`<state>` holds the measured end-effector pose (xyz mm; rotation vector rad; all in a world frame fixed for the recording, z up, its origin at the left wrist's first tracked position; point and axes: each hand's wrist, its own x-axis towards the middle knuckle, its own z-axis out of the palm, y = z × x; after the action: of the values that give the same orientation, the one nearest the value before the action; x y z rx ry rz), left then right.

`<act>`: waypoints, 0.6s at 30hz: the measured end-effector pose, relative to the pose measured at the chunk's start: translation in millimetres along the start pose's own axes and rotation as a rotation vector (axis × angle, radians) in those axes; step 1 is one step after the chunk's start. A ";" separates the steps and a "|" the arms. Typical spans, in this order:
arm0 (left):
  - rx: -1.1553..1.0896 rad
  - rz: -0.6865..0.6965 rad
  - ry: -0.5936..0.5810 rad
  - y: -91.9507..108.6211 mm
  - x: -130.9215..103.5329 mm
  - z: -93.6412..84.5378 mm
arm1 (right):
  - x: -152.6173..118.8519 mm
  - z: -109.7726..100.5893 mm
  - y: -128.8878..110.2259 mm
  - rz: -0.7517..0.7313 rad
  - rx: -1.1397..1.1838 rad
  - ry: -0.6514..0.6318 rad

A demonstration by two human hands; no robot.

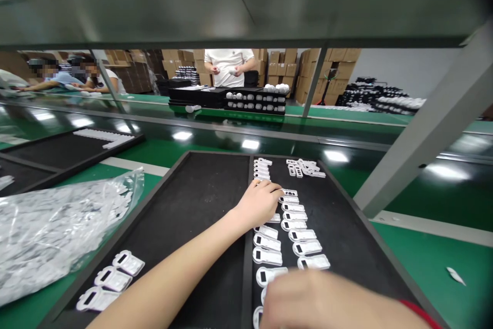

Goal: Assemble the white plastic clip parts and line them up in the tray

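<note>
My left hand (260, 200) reaches over the black tray (208, 206), fingers bent and close together. Its fingertips are at the end of a white plastic casing (290, 192) and seem to pinch it; the thumb is hidden. Below that casing runs a column of similar white casings (302, 235), each with a small dark window. Another column of casings (267, 255) lies along the tray's divider, partly covered by both hands. My right hand (308, 295) is smeared by motion at the bottom, above the nearest casings; its fingers cannot be made out.
A loose pile of small white parts (306, 168) lies in the tray's far right corner. Three casings (111, 277) rest at the near left. A clear bag of white parts (65, 231) is left of the tray. A slanted metal post (427, 118) stands right. Beyond the line, a person (230, 67) handles parts.
</note>
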<state>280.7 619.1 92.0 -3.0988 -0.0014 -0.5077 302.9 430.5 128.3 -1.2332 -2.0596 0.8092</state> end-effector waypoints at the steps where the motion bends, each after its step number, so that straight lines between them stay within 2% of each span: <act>1: -0.004 0.005 -0.004 -0.2 0.4 0.3 | 0.8 -19.9 -3.2 0.079 0.020 0.139; 2: -0.008 0.009 -0.009 -0.5 0.8 0.8 | 0.5 -38.9 -1.4 0.200 0.024 0.281; 3: -0.012 0.010 -0.011 -0.8 1.2 1.5 | -0.7 -55.6 5.7 0.260 0.034 0.401; 5: -0.018 0.003 -0.010 -1.4 1.8 2.9 | -5.3 -79.4 33.9 0.409 0.122 0.650; 7: -0.020 -0.008 -0.005 -2.0 2.1 4.2 | -11.3 -89.9 69.9 0.469 0.125 0.773; 9: -0.022 -0.011 -0.005 -2.5 2.0 5.1 | -16.5 -91.1 99.5 0.488 0.116 0.812; 11: -0.024 -0.009 -0.007 -2.6 1.5 5.6 | -19.8 -89.1 115.1 0.492 0.100 0.809; 18: -0.084 -0.047 0.033 1.3 2.9 1.0 | -13.1 -94.3 111.9 0.467 0.090 0.808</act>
<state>283.7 617.8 92.0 -3.1785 -0.0538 -0.5753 438.7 479.9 101.8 -1.6644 -1.0972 0.4610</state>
